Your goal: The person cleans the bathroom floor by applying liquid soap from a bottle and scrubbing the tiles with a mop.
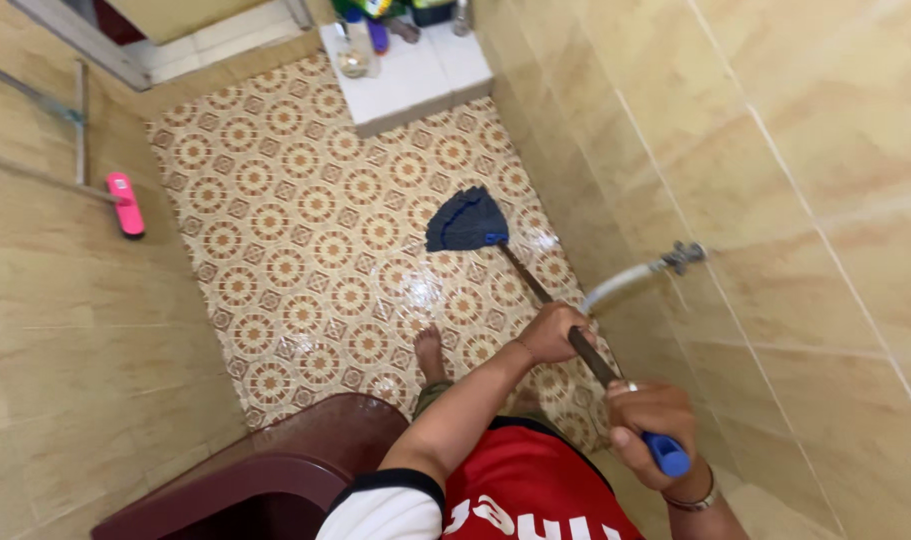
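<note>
Near the right wall, toward the middle of the patterned tile floor (305, 240), sits your mop's dark blue head (467, 222), flat on wet tiles, w/ the handle (535, 290) slanting back to you. Your left hand (552, 332) is wrapped tight round the shaft mid-way; your right hand (650, 418) is clenched on the blue end grip (667, 453), near your chest. A white hose (620, 285) hangs from the wall tap (683, 256) just beside the handle. Bottles stand on a white ledge (415, 80) at the far edge; a pink brush (126, 204) leans at the left wall. Dark red basin (275, 470) by your bare foot (430, 350).
</note>
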